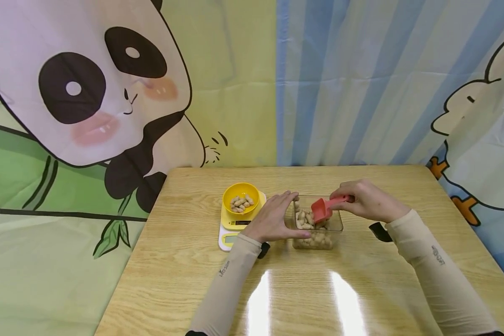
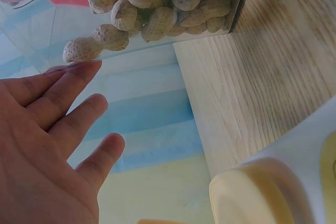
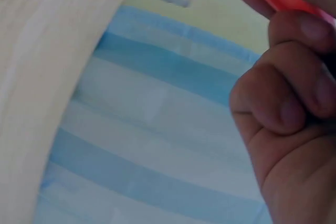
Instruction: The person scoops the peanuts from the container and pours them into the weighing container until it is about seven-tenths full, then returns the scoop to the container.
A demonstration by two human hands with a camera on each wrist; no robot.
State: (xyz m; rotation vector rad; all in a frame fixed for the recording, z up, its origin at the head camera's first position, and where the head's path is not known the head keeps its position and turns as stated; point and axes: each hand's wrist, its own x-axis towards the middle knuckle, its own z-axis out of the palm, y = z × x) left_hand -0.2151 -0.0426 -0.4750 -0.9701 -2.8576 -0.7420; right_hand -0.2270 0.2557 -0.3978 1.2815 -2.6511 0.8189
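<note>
My right hand (image 1: 363, 200) grips the handle of a red scoop (image 1: 320, 211), fingers curled in the right wrist view. The scoop's head is tilted down among peanuts (image 1: 304, 218) inside a clear plastic container (image 1: 339, 225). At the container's left side is my left hand (image 1: 270, 218), its thumb along the front and its fingers toward the back corner. In the left wrist view these fingers are nearly straight, with fingertips right at the clear wall. Left of this hand, a yellow bowl (image 1: 227, 195) of peanuts rests on a yellow and white kitchen scale (image 1: 224, 231), partly hidden by the hand.
The wooden table (image 1: 185, 261) carries all these things. A curtain (image 1: 340, 93) with blue stripes and a printed panda (image 1: 151, 107) hangs behind its back edge. Bright reflections lie on the tabletop in front of the container.
</note>
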